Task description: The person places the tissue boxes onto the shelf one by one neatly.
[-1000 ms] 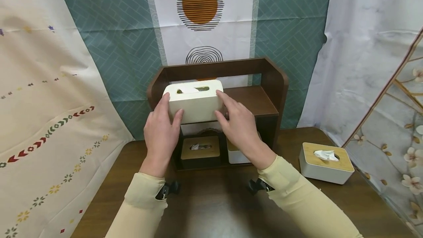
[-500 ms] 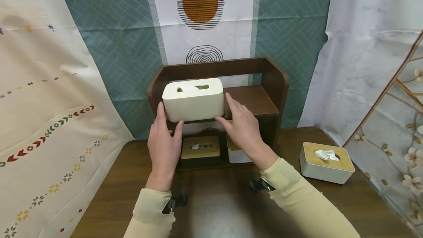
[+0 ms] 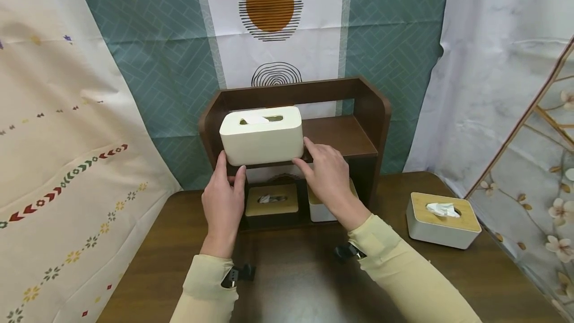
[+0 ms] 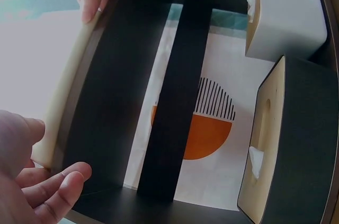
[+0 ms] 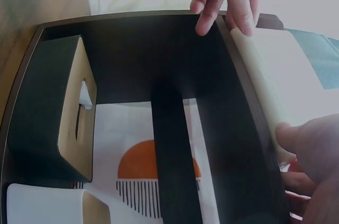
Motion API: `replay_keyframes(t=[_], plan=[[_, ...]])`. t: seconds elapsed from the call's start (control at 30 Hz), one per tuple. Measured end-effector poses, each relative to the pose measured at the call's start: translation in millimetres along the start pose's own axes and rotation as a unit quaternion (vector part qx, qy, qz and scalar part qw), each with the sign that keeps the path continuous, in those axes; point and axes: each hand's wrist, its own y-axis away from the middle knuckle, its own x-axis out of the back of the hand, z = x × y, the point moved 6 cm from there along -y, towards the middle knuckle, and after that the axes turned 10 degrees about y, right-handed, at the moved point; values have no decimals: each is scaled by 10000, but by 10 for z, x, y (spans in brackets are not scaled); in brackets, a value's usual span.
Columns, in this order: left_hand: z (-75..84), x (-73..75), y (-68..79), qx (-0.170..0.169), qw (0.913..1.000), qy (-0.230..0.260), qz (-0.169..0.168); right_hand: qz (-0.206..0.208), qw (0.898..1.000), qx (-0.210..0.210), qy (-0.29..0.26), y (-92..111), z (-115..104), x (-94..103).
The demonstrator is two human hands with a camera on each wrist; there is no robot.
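A cream-white tissue box (image 3: 262,141) sits on the upper shelf of a dark brown rack (image 3: 350,136), toward its left side. White tissue shows in the slot on its top. My left hand (image 3: 223,203) is at the box's lower left corner, fingertips and thumb touching or very near it. At the lower right corner, my right hand (image 3: 329,178) has its thumb and fingers against the box. Both wrist views show the box's long front edge (image 4: 66,91) along the shelf edge, with a hand at either end. Fingers look fairly straight.
Below, a dark tissue box (image 3: 271,201) with a wooden lid stands in the lower compartment, beside a white tissue box (image 3: 323,213) partly hidden by my right forearm. Another white tissue box (image 3: 441,231) with a wooden lid stands on the brown table (image 3: 296,278) at right.
Both hands have let go of the cream tissue box's sides, moved slightly apart, then settled lower at its bottom corners. The box has settled on the shelf and hardly moved since.
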Motion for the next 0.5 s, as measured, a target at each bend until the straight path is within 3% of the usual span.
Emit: replay_keyframes(t=[0.23,0.5], plan=[[-61,-36,-102,97,9999,-63,55,183,9998,49,85,-23,-13,-19],[-107,-68,-114,148,9997,-121,183,179,9996,10,207,-46,-8,-46]])
